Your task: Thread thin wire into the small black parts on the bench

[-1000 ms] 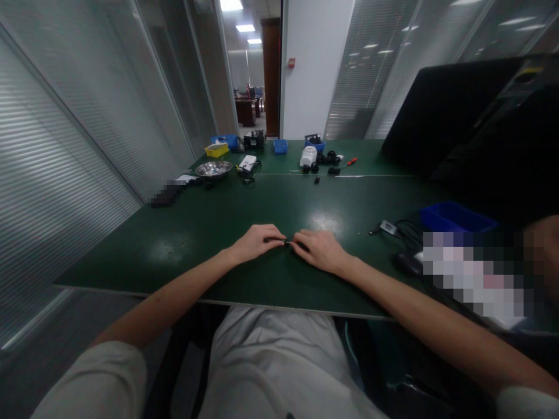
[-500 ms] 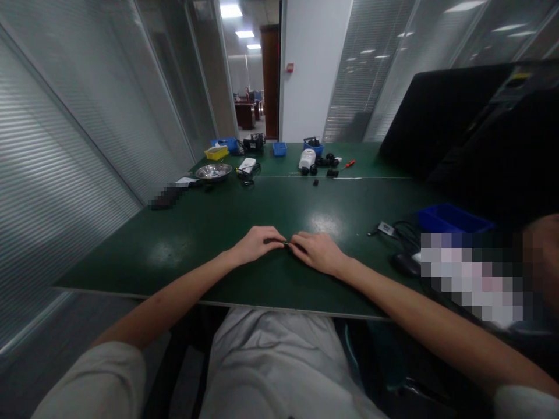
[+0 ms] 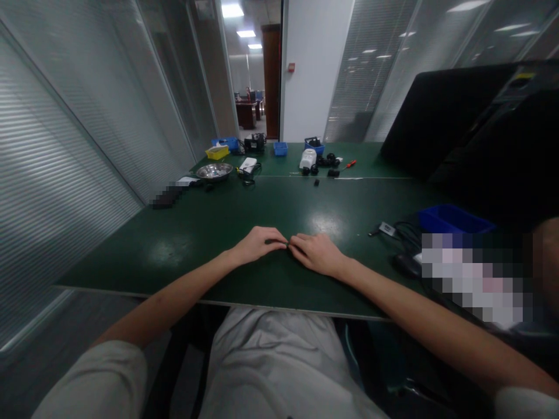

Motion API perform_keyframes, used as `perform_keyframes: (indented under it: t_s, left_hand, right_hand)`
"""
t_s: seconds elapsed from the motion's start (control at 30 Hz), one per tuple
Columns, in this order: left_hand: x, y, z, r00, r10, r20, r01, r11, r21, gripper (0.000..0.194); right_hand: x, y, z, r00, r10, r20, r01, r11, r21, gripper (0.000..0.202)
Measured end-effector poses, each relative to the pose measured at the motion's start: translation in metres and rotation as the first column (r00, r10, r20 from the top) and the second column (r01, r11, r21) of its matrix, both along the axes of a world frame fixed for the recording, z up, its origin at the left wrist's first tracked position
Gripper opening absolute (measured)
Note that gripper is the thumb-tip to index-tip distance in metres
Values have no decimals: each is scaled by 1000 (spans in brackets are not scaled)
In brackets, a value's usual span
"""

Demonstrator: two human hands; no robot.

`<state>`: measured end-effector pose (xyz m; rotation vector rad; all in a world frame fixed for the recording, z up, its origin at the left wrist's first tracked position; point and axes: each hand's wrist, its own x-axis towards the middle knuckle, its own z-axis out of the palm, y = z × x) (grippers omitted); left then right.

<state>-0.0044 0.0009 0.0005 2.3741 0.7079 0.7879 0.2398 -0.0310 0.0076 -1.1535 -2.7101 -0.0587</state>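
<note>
My left hand (image 3: 257, 244) and my right hand (image 3: 318, 252) meet fingertip to fingertip just above the green table (image 3: 209, 227), near its front edge. Thumb and fingers of my left hand are pinched together at the tips. The fingers of my right hand are curled and closed against them. Something tiny and dark seems to sit between the fingertips, too small and too covered to name.
Far on the table stand a metal bowl (image 3: 214, 171), a yellow tray (image 3: 217, 153), a blue basket (image 3: 280, 149), a white device (image 3: 308, 158) and a red screwdriver (image 3: 351, 164). At right are a blue bin (image 3: 454, 219), a black mouse (image 3: 407, 265) and part of a person.
The fingertips of my left hand have moved slightly right, closer to my right hand, and the small dark thing between them shows less.
</note>
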Motion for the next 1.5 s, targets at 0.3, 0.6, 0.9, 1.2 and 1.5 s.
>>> perform_keyframes:
  t_s: [0.3, 0.6, 0.9, 1.2, 1.5]
  left_hand:
    - [-5, 30, -9, 985, 166, -48, -164, 985, 57, 23]
    - [-13, 25, -3, 979, 148, -139, -145, 989, 27, 33]
    - [-4, 0, 8, 971, -19, -240, 55, 988, 146, 29]
    - [-16, 22, 8, 972, 5, -234, 25, 992, 121, 27]
    - [-123, 40, 9, 906, 312, -286, -306, 950, 66, 42]
  right_hand:
    - [1, 1, -1, 1000, -20, 18, 20, 1000, 5, 34]
    - [6, 3, -2, 991, 9, -133, -10, 1000, -1, 32]
    - [12, 6, -2, 910, 23, -414, -19, 1000, 13, 27]
    - [11, 8, -3, 915, 31, -403, -34, 999, -1, 27]
    - [13, 8, -2, 900, 31, -435, -41, 999, -14, 29]
